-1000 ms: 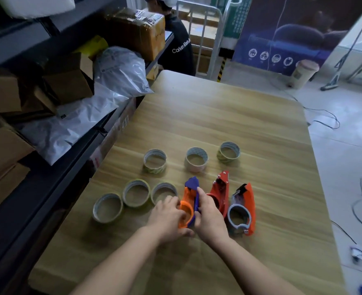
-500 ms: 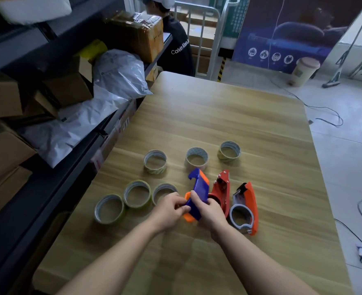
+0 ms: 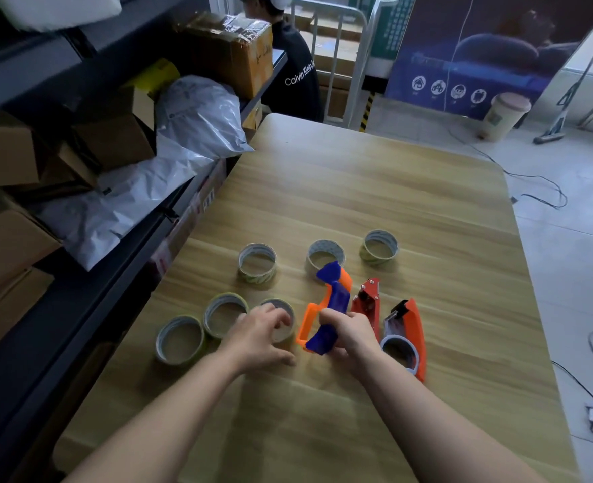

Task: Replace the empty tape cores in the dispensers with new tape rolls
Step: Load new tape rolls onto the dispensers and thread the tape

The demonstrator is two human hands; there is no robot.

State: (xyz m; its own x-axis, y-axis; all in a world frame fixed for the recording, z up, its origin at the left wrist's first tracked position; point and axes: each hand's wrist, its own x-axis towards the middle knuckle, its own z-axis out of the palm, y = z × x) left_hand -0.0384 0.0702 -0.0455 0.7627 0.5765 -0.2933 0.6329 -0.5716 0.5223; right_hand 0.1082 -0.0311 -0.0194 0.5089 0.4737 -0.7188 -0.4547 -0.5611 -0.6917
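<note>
Right hand (image 3: 352,334) clamps light, rigid blue-and-orange plastic tape dispenser (image 3: 326,308) by handle; left hand (image 3: 262,334) half-open over stiff tape ring (image 3: 281,320) — grip its rim.

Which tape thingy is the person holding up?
The blue-and-orange dispenser, gripped in the right hand. The red one and the orange one lie on the table.

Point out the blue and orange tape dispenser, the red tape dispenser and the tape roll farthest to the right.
blue and orange tape dispenser (image 3: 336,301): head view, blue middle panel.
red tape dispenser (image 3: 367,301): head view, its red body.
rightmost tape roll (image 3: 380,254): head view, near outer wall.
</note>
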